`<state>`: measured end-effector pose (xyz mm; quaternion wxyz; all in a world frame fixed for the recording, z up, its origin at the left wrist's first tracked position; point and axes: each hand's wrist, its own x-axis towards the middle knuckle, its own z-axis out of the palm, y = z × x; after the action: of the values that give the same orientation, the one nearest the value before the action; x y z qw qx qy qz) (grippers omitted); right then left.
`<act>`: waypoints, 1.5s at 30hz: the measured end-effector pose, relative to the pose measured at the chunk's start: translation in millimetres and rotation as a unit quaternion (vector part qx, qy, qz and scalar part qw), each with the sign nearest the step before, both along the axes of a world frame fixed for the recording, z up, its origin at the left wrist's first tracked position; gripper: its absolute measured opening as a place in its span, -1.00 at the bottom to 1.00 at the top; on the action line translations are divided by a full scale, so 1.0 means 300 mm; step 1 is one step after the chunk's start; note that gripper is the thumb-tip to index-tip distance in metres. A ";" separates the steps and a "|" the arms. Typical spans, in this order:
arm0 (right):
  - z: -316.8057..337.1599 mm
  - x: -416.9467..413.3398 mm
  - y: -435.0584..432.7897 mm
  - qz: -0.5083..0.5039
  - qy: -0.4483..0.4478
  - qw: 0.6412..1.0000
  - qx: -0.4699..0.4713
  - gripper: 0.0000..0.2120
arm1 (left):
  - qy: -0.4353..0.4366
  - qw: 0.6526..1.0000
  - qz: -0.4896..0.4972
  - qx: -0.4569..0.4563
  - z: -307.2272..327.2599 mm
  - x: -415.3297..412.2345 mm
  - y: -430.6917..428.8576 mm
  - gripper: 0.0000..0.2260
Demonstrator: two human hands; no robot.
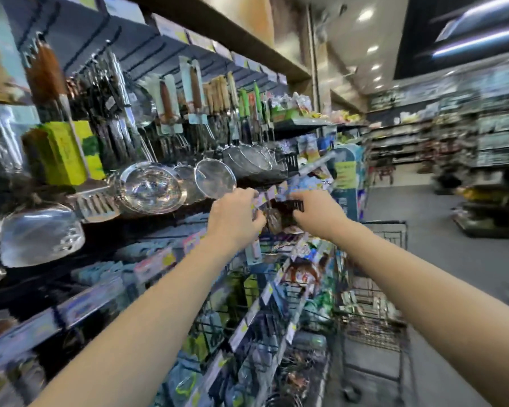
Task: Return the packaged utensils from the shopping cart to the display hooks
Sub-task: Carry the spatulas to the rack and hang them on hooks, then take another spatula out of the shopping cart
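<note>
Both my arms reach forward to the display rack on the left. My left hand (235,216) and my right hand (316,211) close on a packaged utensil (278,207), a black slotted tool on a printed card, held between them at the hooks just below the strainers. The picture is blurred, so I cannot tell whether the card sits on a hook. The wire shopping cart (373,306) stands in the aisle below my right forearm, with several packaged items inside.
Ladles, strainers (215,178) and wooden-handled spatulas (167,104) hang in rows along the upper rack. Lower shelves (147,268) hold packaged goods and price tags. The aisle floor (441,230) opens to the right, with more shelving beyond.
</note>
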<state>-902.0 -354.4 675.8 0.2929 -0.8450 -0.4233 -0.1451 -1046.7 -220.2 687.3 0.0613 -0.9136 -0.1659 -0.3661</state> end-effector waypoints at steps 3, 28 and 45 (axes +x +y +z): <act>-0.064 0.156 -0.085 -0.029 0.013 0.999 -0.011 -0.54 | 0.031 0.999 -0.004 0.025 -0.042 0.177 -0.058 -0.66; -0.620 1.188 -0.245 -0.141 0.125 0.975 -0.115 -0.70 | 0.210 0.971 -0.088 -0.074 -0.638 1.365 -0.149 -0.57; -1.046 1.833 0.147 -0.171 0.210 0.936 -0.226 -0.57 | 0.320 0.932 -0.092 -0.147 -1.051 2.087 0.311 -0.57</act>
<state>-352.1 -310.3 362.0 0.1472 -0.9597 -0.2229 0.0869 -420.6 -127.0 372.0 -0.0580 -0.9924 -0.1047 -0.0302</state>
